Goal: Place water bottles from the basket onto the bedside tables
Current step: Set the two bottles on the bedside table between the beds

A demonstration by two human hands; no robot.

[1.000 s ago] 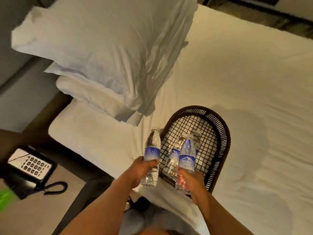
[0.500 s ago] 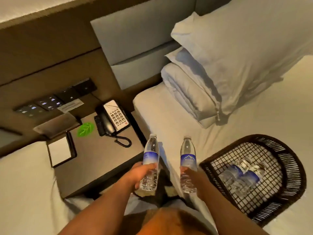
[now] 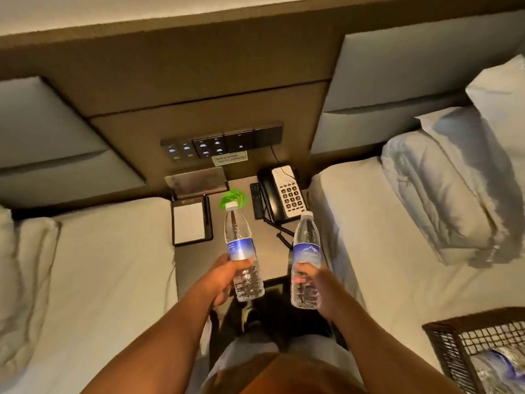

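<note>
The person stands between two beds, facing the bedside tabletop, with a water bottle in each hand. The left hand is wrapped around the lower body of the left bottle, and the right hand is closed on the right bottle; both bottles are upright, caps on, held above the near edge of the tabletop. More bottles lie in the basket on the right-hand bed.

The risk lies in the crowding. The telephone, its coiled cord trailing toward the front, a remote, a notepad and a green leaf-shaped card take up the back and sides, leaving a bare strip in the middle and front. A bottle set on the cord would probably rock and topple. One placed too near the front edge could roll off into the gap by the person's feet. Setting both down at once also splits attention, so one base may land tilted. The thin plastic may flex under a hard squeeze.
</note>
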